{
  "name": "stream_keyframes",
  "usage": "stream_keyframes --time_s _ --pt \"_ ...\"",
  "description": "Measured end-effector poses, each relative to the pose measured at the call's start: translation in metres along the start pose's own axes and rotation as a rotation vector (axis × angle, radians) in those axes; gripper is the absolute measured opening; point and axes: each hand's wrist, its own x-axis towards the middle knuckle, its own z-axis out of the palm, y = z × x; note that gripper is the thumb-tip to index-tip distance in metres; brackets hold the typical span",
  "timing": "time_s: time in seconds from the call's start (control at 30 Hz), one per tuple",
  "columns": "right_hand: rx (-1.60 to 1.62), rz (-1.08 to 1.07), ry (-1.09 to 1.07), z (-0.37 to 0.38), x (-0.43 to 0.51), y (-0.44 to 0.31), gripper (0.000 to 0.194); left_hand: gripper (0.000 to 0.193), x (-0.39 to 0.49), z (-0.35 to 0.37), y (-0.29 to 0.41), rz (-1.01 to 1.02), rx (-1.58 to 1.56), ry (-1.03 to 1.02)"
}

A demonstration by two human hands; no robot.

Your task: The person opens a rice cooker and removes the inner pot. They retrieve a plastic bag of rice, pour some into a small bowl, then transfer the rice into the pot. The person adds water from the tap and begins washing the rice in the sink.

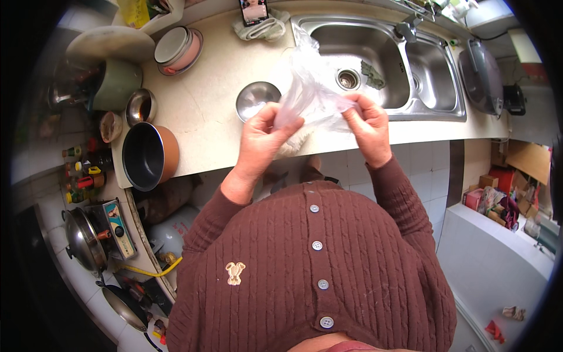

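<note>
A thin, translucent plastic bag (303,83) is stretched between my two hands above the counter's front edge. My left hand (266,138) pinches one side of it between thumb and fingers. On the other side, my right hand (367,125) grips the bag near the sink's front rim. A steel bowl (257,97) stands on the counter just behind my left hand, its lower edge partly covered by that hand. Something pale (294,144) lies below the bag at the counter edge; what it is, I cannot tell.
The double steel sink (435,112) lies right, with a dark green cloth (373,75) in its larger basin. A brown pot (169,152) stands by the left counter edge. Stacked bowls (176,48), a folded towel (264,28) and a phone (254,12) are at the back.
</note>
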Motion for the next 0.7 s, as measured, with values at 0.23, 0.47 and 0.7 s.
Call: stream_keyframes --time_s 0.23,0.47,0.7 --pt "-0.188 -0.213 -0.01 -0.004 0.007 -0.021 0.022 0.016 -0.007 -0.01 0.015 0.203 -0.082 0.061" --pt "-0.1 -0.151 -0.01 0.018 0.003 -0.039 0.014 0.023 -0.01 -0.007 0.025 0.245 -0.035 0.097" --pt "-0.052 -0.171 -0.112 0.016 0.0 -0.044 0.055 0.016 -0.011 -0.002 0.046 0.394 -0.073 0.009"
